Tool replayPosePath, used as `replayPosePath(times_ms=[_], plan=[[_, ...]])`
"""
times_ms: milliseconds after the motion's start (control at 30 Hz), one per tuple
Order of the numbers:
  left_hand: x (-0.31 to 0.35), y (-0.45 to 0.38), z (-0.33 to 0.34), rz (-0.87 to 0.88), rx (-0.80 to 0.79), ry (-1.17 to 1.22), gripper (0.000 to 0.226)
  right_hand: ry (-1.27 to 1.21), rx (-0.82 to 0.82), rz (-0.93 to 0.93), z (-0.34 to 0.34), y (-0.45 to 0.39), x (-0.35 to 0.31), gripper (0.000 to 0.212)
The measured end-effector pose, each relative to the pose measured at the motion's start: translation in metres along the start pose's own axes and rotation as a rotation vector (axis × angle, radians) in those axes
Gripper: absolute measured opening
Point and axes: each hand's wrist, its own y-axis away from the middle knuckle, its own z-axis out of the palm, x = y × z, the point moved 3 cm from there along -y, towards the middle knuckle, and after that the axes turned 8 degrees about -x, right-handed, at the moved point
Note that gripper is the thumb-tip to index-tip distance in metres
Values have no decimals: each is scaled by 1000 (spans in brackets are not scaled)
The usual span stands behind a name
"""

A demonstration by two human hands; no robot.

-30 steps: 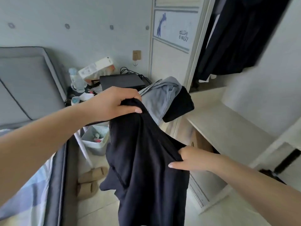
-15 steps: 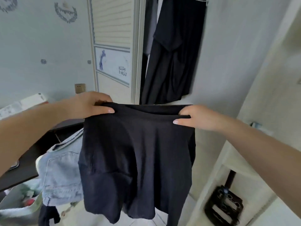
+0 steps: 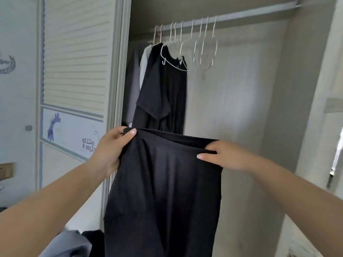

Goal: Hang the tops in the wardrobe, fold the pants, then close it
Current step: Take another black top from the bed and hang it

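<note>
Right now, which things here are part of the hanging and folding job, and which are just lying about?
Part of the job:
black garment, gripped by left hand and right hand
empty hangers
rail
hung black top
wardrobe door

Just about:
giraffe sticker
wall socket
grey cloth
</note>
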Motion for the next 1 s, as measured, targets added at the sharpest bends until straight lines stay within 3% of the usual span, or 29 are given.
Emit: replayPosePath(times_ms=[133, 200, 333, 533, 633, 700, 867, 1000], plan=[[-2, -56, 8, 101, -51, 25, 8, 39, 28, 111, -25, -32, 9, 53], [-2, -85, 11, 174, -106, -102, 14, 78, 32, 184, -37, -50, 16, 52], [5, -118, 28, 329, -148, -310, 4, 148, 19, 268, -57, -73, 23, 49], [12, -176, 66, 362, -175, -140, 5, 123, 28, 310, -98, -101, 36, 39], [17, -202, 85, 353, -185, -12, 11, -48, 164, 312, -124, -117, 44, 21], [22, -218, 96, 365, -184, 29, 9, -155, 344, 321, -148, -130, 50, 21], [35, -250, 121, 409, -191, 82, 6, -389, 805, 256, -212, -157, 40, 62], [43, -267, 135, 447, -211, 74, 8, -658, 815, 157, -249, -191, 32, 66]])
